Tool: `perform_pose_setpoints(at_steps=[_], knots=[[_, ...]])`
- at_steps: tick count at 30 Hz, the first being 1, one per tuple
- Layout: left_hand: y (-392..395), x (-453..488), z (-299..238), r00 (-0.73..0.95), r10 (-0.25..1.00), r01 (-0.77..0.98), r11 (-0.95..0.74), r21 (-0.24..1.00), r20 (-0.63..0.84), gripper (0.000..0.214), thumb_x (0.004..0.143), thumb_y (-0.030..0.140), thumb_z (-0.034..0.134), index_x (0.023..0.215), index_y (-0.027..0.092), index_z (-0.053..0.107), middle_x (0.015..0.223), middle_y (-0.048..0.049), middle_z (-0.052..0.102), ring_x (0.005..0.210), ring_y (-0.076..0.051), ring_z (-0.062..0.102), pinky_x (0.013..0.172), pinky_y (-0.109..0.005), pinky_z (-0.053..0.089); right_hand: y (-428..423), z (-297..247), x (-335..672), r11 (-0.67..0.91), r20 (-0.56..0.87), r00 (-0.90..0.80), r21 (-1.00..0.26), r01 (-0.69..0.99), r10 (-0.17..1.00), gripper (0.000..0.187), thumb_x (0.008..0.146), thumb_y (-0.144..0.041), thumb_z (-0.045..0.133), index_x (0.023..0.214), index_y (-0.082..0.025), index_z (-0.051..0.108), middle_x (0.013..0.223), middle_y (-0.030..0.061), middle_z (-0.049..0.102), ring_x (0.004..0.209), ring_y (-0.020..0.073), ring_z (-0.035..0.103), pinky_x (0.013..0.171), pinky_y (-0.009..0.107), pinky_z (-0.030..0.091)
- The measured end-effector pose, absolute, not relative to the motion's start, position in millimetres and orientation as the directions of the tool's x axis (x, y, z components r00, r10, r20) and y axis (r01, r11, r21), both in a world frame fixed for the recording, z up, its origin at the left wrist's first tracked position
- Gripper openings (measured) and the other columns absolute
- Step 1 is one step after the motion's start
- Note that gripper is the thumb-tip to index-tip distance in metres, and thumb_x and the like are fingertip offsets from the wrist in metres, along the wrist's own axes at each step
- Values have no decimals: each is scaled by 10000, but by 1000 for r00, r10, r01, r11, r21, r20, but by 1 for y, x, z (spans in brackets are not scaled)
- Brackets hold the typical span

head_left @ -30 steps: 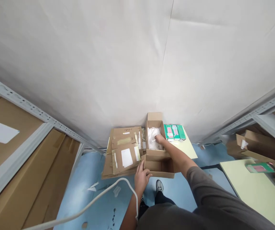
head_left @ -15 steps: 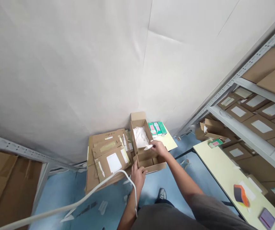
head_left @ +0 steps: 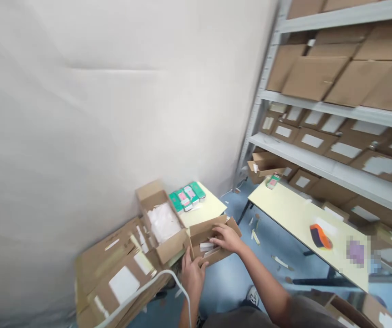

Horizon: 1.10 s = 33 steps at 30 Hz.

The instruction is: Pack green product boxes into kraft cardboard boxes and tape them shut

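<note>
My left hand (head_left: 193,272) grips the near left corner of a small open cardboard box (head_left: 209,224). My right hand (head_left: 229,238) reaches over the right side of this box, fingers apart and dipping inside, with nothing seen in them. White pieces (head_left: 206,247) lie at the bottom of the box, close to the right fingertips; what they are exactly is too small to tell. Just left stands another open cardboard box (head_left: 170,249), with a white bag or wrapping (head_left: 164,222) inside.
Green packets (head_left: 187,195) lie on a pale yellow table (head_left: 209,205) against the wall. Flattened cardboard (head_left: 100,269) lies to the left, with a white cable (head_left: 166,272) crossing before it. A second table (head_left: 294,216) and box-filled shelves (head_left: 318,152) stand right. Scraps litter the blue floor.
My view has swung right. My right hand, which held a small white piece, no longer shows it; white pieces now lie in the small box. That box sits further right of the other one.
</note>
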<state>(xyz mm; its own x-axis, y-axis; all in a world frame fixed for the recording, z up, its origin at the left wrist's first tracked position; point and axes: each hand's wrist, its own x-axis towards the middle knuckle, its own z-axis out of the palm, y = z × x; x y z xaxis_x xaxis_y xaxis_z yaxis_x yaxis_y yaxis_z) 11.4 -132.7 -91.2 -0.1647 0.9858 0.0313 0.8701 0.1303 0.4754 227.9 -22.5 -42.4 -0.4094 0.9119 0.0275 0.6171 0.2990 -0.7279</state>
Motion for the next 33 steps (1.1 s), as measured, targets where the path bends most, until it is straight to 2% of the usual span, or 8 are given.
perform_pose_setpoints(at_steps=[4, 10, 16, 20, 23, 26, 29, 33], knots=[[-97, 90, -81, 3, 999, 888, -20, 460, 38, 91, 860, 271, 798, 922, 266, 863, 1624, -102, 602, 1466, -394, 595, 1199, -528, 551, -15, -37, 326, 251, 143, -223, -764, 594, 964, 380, 992, -425, 756, 1336, -267, 795, 1378, 136, 772, 1347, 341, 688, 1198, 512, 518], [-40, 236, -77, 333, 943, 816, -300, 493, 22, 80, 847, 213, 801, 893, 259, 848, 1656, -109, 583, 1515, -383, 569, 1229, -533, 522, -40, -48, 496, 83, 162, 80, -800, 595, 984, 643, 902, -351, 813, 1527, -296, 672, 1623, 140, 606, 1506, 354, 569, 1281, 566, 445], [2, 370, -85, 526, 850, 722, -461, 516, 23, 130, 921, 217, 741, 954, 241, 864, 1660, -120, 576, 1529, -366, 556, 1255, -523, 485, -82, -58, 627, -97, 189, 366, -764, 638, 911, 640, 916, -356, 764, 1540, -272, 652, 1639, 151, 581, 1531, 368, 540, 1287, 588, 444], [33, 429, -89, 613, 789, 651, -528, 546, 32, 125, 903, 188, 738, 941, 213, 855, 1692, -136, 540, 1582, -370, 491, 1292, -543, 437, -93, -65, 674, -194, 192, 532, -788, 584, 825, 753, 957, -357, 693, 1672, -254, 480, 1653, 151, 563, 1551, 346, 525, 1304, 576, 427], [68, 463, -98, 667, 745, 592, -552, 588, 27, 156, 902, 161, 699, 922, 202, 848, 1700, -141, 533, 1613, -360, 455, 1310, -544, 419, -89, -75, 694, -254, 179, 609, -792, 556, 773, 779, 964, -368, 685, 1696, -263, 437, 1670, 154, 544, 1584, 351, 488, 1314, 584, 408], [115, 498, -111, 710, 704, 551, -556, 622, 1, 173, 907, 175, 668, 895, 201, 839, 1682, -131, 559, 1604, -344, 474, 1311, -533, 419, -75, -85, 709, -323, 147, 634, -761, 563, 759, 758, 934, -358, 718, 1657, -276, 507, 1680, 160, 536, 1611, 370, 452, 1320, 610, 384], [169, 537, -124, 744, 668, 524, -573, 630, -11, 117, 872, 179, 708, 857, 206, 821, 1675, -134, 567, 1605, -349, 471, 1308, -526, 421, -49, -94, 722, -393, 111, 665, -731, 558, 738, 694, 913, -324, 730, 1591, -283, 592, 1668, 159, 552, 1589, 377, 485, 1296, 619, 415], [228, 581, -142, 775, 631, 492, -611, 620, 7, 92, 859, 178, 737, 896, 197, 819, 1686, -140, 551, 1643, -402, 393, 1313, -560, 401, 1, -100, 733, -458, 35, 714, -745, 485, 700, 758, 887, -254, 722, 1622, -329, 551, 1662, 125, 565, 1552, 348, 538, 1255, 588, 480]])
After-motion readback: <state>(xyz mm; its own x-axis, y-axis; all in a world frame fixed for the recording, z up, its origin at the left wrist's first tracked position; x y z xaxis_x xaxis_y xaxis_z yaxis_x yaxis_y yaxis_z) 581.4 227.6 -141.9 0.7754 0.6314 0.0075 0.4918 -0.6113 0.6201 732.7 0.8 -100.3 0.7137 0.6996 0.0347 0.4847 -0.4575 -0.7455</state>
